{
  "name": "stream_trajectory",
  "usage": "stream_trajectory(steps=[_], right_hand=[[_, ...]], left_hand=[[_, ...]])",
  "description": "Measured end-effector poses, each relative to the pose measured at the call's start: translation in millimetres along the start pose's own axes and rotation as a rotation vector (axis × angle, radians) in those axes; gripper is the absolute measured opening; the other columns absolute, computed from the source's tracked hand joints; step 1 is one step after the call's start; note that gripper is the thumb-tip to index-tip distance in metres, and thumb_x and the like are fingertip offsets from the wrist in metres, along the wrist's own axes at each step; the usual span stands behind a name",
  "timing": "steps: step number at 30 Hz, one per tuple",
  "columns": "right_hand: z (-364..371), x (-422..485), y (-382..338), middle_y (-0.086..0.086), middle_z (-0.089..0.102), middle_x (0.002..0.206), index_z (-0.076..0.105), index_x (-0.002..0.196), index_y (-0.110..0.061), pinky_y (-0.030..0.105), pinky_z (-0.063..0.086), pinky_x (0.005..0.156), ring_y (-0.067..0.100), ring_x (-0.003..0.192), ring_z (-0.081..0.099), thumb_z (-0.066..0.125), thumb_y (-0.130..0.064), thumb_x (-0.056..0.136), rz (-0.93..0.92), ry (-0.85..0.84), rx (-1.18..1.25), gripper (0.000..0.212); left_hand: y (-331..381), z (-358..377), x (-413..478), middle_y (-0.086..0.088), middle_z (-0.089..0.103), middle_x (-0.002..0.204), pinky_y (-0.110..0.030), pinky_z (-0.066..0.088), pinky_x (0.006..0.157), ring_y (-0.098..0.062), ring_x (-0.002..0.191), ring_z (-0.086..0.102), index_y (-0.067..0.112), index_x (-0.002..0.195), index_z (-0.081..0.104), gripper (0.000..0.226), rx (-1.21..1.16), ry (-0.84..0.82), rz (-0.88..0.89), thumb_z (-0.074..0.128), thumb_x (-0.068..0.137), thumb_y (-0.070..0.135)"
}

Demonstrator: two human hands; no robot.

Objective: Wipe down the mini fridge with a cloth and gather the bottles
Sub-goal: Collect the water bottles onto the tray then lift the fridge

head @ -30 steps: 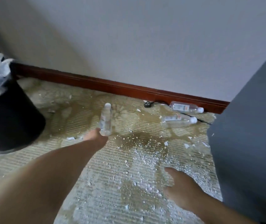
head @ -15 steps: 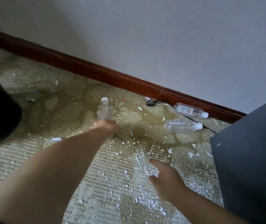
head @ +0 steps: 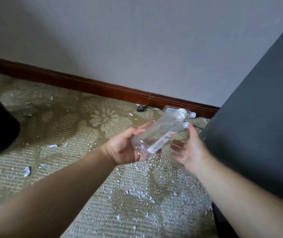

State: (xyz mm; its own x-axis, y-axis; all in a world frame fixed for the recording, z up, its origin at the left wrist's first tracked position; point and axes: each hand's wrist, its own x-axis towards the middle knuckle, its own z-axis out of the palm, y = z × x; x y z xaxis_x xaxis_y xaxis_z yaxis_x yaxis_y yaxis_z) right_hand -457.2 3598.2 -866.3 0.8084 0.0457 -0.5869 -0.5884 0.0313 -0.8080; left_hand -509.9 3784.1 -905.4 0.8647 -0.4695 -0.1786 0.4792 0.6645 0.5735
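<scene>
Left grip clamped on clear bottle, right grip spread open beside it; I'd hand it off mid-body, then grab the two floor bottles.

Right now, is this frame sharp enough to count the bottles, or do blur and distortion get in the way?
Head view: the right hand is motion-blurred; the clear bottle in the left hand overlaps the floor bottles, muddling their outlines. Wide-angle bending curves the baseboard. Soft, dim light, no glare.
</scene>
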Motion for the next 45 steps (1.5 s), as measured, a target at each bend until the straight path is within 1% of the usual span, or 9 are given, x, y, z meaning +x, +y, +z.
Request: stream_trajectory(steps=[6, 13, 17, 23, 27, 31, 36, 40, 45], right_hand=[[-60.1, -42.1, -49.4, 0.009, 0.069, 0.098, 0.055, 0.118, -0.014, 0.034, 0.056, 0.069, 0.023, 0.075, 0.070, 0.060, -0.027, 0.087, -0.106, -0.331, 0.151, 0.034], [-126.0, -133.8, -22.7, -0.017, 0.054, 0.073, 0.056, 0.089, -0.027, 0.020, 0.030, 0.047, 0.004, 0.059, 0.049, 0.054, -0.063, 0.080, -0.920, 0.063, -1.081, 0.037], [-207.0, -160.3, 2.5, 0.011, 0.061, 0.089, 0.040, 0.081, -0.019, 0.032, 0.038, 0.059, 0.030, 0.079, 0.059, 0.049, -0.057, 0.087, -0.856, -0.058, -1.517, 0.039], [-376.3, -173.7, 32.4, 0.016, 0.066, 0.102, 0.063, 0.097, -0.004, 0.030, 0.041, 0.071, 0.031, 0.096, 0.060, 0.068, -0.037, 0.082, -0.401, -0.046, -1.421, 0.037], [-492.5, -170.8, 31.5, 0.013, 0.067, 0.081, 0.067, 0.082, -0.004, 0.031, 0.054, 0.076, 0.027, 0.077, 0.065, 0.070, -0.034, 0.079, -0.059, 0.184, -1.441, 0.030], [-621.1, -191.4, 28.1, -0.001, 0.058, 0.063, 0.060, 0.069, -0.015, 0.023, 0.051, 0.051, 0.012, 0.052, 0.055, 0.072, -0.023, 0.076, 0.191, 0.422, -1.249, 0.016], [-731.6, -200.1, 42.1, 0.016, 0.063, 0.117, 0.061, 0.114, -0.004, 0.032, 0.048, 0.086, 0.030, 0.111, 0.059, 0.064, -0.028, 0.085, 0.142, 0.901, -1.095, 0.038], [-760.3, -168.6, 60.8, 0.020, 0.063, 0.117, 0.062, 0.113, 0.000, 0.036, 0.045, 0.091, 0.033, 0.110, 0.058, 0.066, -0.036, 0.082, -0.074, 1.104, -0.762, 0.047], [-767.7, -121.3, 75.0, 0.012, 0.066, 0.105, 0.065, 0.096, -0.008, 0.028, 0.042, 0.068, 0.027, 0.094, 0.063, 0.068, -0.032, 0.081, -0.115, 1.104, -0.606, 0.029]], left_hand=[[-35.5, 71.0, -3.4, -0.017, 0.059, 0.109, -0.031, 0.057, 0.064, -0.027, 0.078, 0.065, 0.008, 0.126, 0.047, 0.071, 0.096, -0.235, -0.182, 0.073, 0.064, 0.031], [-87.9, 165.5, 7.7, -0.006, 0.061, 0.124, -0.041, 0.049, 0.094, -0.024, 0.114, 0.058, 0.019, 0.126, 0.049, 0.075, 0.993, -0.134, -0.380, 0.081, 0.061, 0.038], [-160.3, 194.7, 37.6, 0.004, 0.065, 0.092, -0.026, 0.050, 0.080, -0.002, 0.085, 0.060, 0.016, 0.103, 0.063, 0.044, 1.205, -0.141, -0.385, 0.083, 0.064, 0.012], [-298.7, 273.9, 113.2, 0.010, 0.069, 0.080, -0.009, 0.046, 0.066, 0.008, 0.070, 0.060, 0.016, 0.088, 0.066, 0.020, 1.356, -0.233, -0.421, 0.075, 0.074, 0.005], [-390.5, 339.4, 174.8, 0.002, 0.054, 0.070, -0.026, 0.044, 0.065, -0.012, 0.073, 0.055, 0.020, 0.064, 0.053, 0.025, 1.422, -0.131, -0.375, 0.071, 0.080, 0.012], [-438.8, 395.4, 228.7, -0.006, 0.059, 0.106, -0.021, 0.041, 0.072, -0.014, 0.091, 0.054, 0.018, 0.109, 0.060, 0.030, 1.569, -0.171, -0.398, 0.069, 0.081, 0.024], [-472.9, 434.9, 279.8, -0.005, 0.042, 0.142, -0.021, 0.042, 0.080, -0.018, 0.120, 0.049, 0.026, 0.143, 0.030, 0.075, 1.770, -0.385, -0.214, 0.070, 0.080, 0.018], [-493.6, 471.8, 322.5, 0.002, 0.030, 0.145, -0.016, 0.027, 0.092, -0.009, 0.126, 0.035, 0.026, 0.147, 0.018, 0.086, 1.771, -0.512, 0.126, 0.068, 0.078, 0.010], [-505.7, 475.0, 350.6, 0.007, -0.019, 0.156, -0.043, 0.015, 0.112, -0.027, 0.145, -0.003, 0.043, 0.143, -0.017, 0.110, 2.147, -0.517, -0.057, 0.071, 0.077, 0.035]])
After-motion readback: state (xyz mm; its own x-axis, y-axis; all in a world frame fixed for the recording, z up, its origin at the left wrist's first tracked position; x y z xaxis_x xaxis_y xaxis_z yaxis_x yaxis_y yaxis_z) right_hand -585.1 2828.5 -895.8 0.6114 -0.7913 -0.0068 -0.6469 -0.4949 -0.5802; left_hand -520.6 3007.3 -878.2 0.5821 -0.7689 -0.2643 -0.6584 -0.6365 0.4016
